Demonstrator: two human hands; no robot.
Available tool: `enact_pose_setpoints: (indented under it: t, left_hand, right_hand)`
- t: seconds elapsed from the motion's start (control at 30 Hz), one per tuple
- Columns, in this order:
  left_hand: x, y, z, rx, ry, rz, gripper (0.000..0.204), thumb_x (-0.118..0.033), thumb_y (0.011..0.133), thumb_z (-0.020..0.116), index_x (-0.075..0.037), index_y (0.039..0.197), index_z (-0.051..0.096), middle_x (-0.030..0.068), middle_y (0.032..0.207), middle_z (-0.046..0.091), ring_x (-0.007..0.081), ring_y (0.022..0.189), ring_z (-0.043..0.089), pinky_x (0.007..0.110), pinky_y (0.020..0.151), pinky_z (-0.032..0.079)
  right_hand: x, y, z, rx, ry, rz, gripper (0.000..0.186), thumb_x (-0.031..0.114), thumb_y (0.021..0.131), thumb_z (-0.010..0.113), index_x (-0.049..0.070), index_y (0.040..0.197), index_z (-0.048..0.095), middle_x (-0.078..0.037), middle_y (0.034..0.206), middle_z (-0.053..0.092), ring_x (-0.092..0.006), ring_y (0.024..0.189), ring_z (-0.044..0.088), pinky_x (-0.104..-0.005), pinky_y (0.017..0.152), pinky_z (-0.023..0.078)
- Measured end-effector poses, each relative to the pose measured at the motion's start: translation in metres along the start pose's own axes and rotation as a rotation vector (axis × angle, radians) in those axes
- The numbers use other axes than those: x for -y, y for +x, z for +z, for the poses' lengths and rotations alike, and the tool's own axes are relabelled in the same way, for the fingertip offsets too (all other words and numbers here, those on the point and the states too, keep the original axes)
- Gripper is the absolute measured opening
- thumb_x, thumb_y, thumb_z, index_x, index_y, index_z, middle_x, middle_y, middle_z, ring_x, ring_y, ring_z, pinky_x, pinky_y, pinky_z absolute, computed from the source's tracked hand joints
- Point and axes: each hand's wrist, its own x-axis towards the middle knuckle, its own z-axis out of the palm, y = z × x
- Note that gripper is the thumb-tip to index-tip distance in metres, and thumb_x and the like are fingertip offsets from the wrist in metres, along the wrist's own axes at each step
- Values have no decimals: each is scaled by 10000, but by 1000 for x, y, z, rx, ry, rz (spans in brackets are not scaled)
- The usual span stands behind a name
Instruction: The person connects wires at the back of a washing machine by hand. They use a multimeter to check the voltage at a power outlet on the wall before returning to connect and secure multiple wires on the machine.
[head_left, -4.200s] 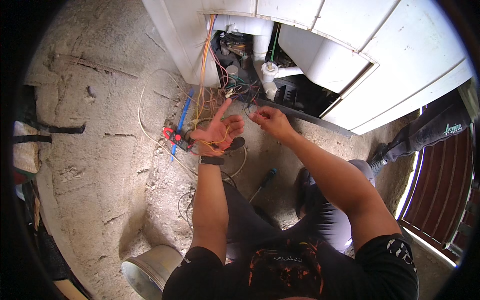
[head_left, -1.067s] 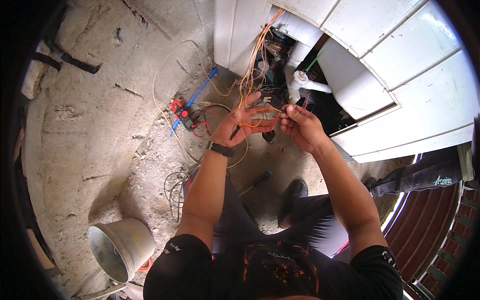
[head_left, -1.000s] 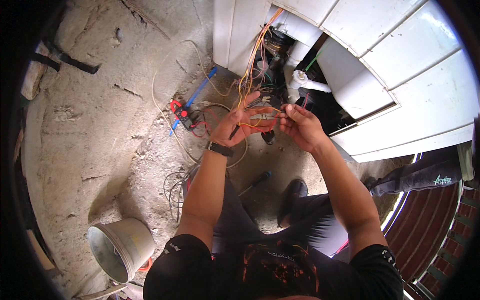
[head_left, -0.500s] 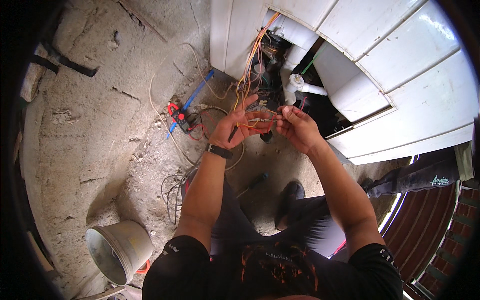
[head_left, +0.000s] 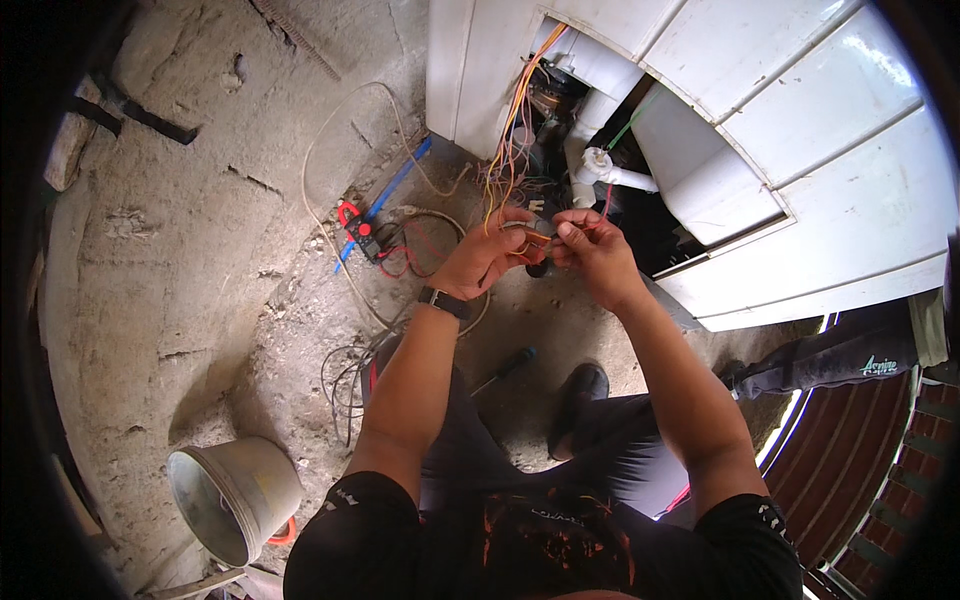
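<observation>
Yellow, orange and pink wires (head_left: 517,100) run down from the cabinet opening to my hands. My left hand (head_left: 484,258) is closed on some of these wires, its fingertips pinching them just in front of my right hand. A dark piece pokes out beneath its palm. My right hand (head_left: 598,258) is closed too, thumb against forefinger, on a thin wire end with something dark at its tip. The fingertips of both hands nearly meet. The exact joint between them is too small to make out.
A red and black clamp meter (head_left: 359,233) lies on the floor beside a blue strip (head_left: 398,182). White pipes (head_left: 600,168) fill the opening of the white panelled cabinet (head_left: 820,220). A screwdriver (head_left: 512,365) lies near my shoe; a bucket (head_left: 238,495) stands tipped at left. Another person's leg (head_left: 830,350) shows at right.
My left hand's spread fingers have curled in and pinch the wires. Both hands have come closer together, and the view has shifted slightly.
</observation>
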Motion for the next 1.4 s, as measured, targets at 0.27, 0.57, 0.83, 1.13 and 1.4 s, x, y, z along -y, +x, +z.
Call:
enact_pose_setpoints:
  t: [0.27, 0.57, 0.83, 1.13, 1.4]
  left_hand:
    - [3, -4, 1, 15, 31, 1, 435, -290, 967, 696, -96, 1320, 533, 82, 1102, 673, 183, 987, 638, 368, 899, 493]
    - [-2, -3, -4, -82, 104, 83, 531, -292, 990, 657, -60, 1422, 453, 125, 1232, 645, 224, 1084, 640, 400, 986, 483]
    - [6, -5, -26, -316, 552, 202, 616, -258, 956, 727, -44, 1440, 411, 123, 1215, 611, 182, 1103, 619, 345, 941, 530]
    - [-6, -14, -20, -598, 1237, 570, 500, -287, 924, 761, -62, 1314, 544, 100, 1167, 622, 182, 976, 608, 325, 790, 522]
    - [-5, -11, 26, -353, 1109, 500, 209, -211, 976, 680, -19, 1032, 740, 71, 925, 688, 149, 830, 628, 292, 730, 496]
  right_hand:
    - [-8, 3, 2, 42, -230, -169, 170, 128, 985, 678, 23, 1114, 643, -16, 875, 669, -87, 766, 620, -254, 723, 523]
    - [-6, 0, 6, -22, -540, -337, 135, 89, 944, 696, 38, 1061, 656, -65, 833, 675, -138, 757, 656, -310, 690, 520]
    - [-5, -7, 19, -22, -902, -622, 157, 95, 895, 720, 32, 1015, 641, -158, 854, 667, -304, 744, 662, -390, 676, 510]
    - [-18, -4, 24, -8, -952, -592, 176, 155, 905, 707, 40, 1010, 624, -189, 916, 698, -406, 825, 684, -474, 693, 526]
    - [-50, 16, 24, -10, -1126, -586, 251, 235, 933, 672, 65, 1113, 632, -192, 864, 710, -417, 837, 687, -500, 680, 527]
